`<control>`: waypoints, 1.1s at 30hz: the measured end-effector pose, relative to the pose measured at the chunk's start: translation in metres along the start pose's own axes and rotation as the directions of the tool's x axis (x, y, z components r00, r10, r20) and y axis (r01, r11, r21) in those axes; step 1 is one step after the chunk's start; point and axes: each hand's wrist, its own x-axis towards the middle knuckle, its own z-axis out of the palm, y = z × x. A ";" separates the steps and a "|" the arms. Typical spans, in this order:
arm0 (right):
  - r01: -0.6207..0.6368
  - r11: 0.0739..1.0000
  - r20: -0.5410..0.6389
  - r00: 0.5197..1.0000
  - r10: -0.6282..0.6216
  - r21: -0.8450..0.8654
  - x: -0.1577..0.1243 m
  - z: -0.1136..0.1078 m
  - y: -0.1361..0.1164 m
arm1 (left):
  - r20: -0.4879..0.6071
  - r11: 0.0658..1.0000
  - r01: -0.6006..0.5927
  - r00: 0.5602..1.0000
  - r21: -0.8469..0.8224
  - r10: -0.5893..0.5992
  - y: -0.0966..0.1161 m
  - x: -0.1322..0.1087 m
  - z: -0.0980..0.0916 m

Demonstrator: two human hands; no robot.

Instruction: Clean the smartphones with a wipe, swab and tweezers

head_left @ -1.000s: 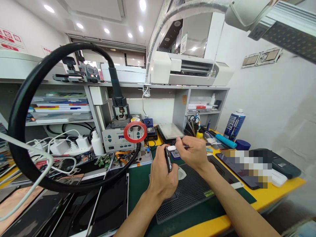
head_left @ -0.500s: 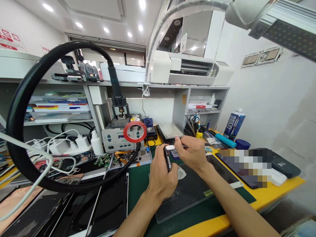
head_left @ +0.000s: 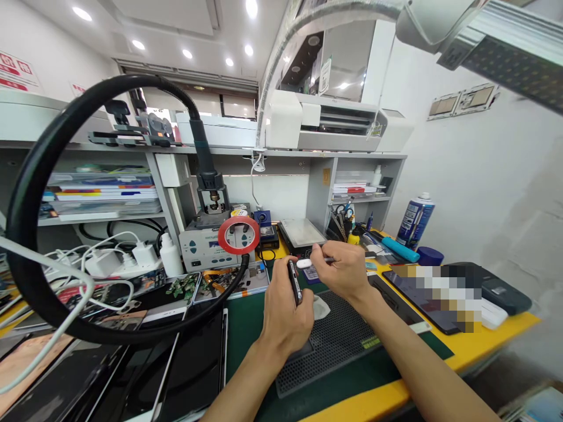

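My left hand (head_left: 284, 310) is closed around a dark phone (head_left: 294, 282), held on edge with its narrow bottom side turned toward me. In my right hand (head_left: 345, 266) is a slim tool, pinched between the fingers, with a rounded white tip (head_left: 303, 264) and a dark shaft; its exact kind does not show. The tip points at the phone's upper end, with a small gap between them. Below the hands, a crumpled white wipe (head_left: 322, 308) lies on a black perforated pad (head_left: 338, 334), partly hidden by my left hand.
A thick black hose (head_left: 26, 193) loops across the left side, ending near the hot-air station (head_left: 206, 246). Several phone screens (head_left: 193, 357) lie at left. A parts tray (head_left: 259, 281), a spray can (head_left: 416, 220) and a dark phone (head_left: 417, 299) surround the green mat (head_left: 241, 328).
The white tip was against the phone's upper end and is now slightly apart from it. My left hand has turned the phone a little. The whole view has shifted slightly.
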 end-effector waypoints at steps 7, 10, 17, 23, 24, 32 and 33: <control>-0.034 0.999 -0.008 0.999 0.034 0.009 0.001 0.000 -0.003 | 0.000 0.999 -0.025 1.000 0.024 0.025 0.001 0.000 0.001; -0.031 0.999 0.000 1.000 0.031 0.009 0.001 0.001 -0.004 | 0.001 0.999 -0.025 1.000 0.025 0.025 0.001 0.000 0.001; -0.021 1.000 -0.010 1.000 0.021 0.009 0.001 0.001 -0.005 | -0.004 0.999 -0.036 0.999 0.021 0.036 0.001 0.000 0.001; -0.007 1.000 -0.005 1.000 0.007 0.000 0.001 0.000 -0.006 | 0.000 1.000 -0.024 1.000 -0.003 0.024 0.001 0.001 0.002; -0.006 1.000 -0.004 1.000 0.006 -0.001 0.001 0.000 -0.006 | 0.001 1.000 -0.023 1.000 -0.006 0.023 0.001 0.001 0.002; -0.021 1.000 0.005 1.000 0.021 -0.022 0.000 0.001 -0.005 | 0.009 1.000 -0.009 1.000 0.001 0.009 0.002 0.001 0.001; -0.023 0.999 0.005 1.000 0.023 -0.025 0.000 0.001 -0.005 | 0.008 1.000 -0.011 1.000 0.004 0.011 0.002 0.001 0.001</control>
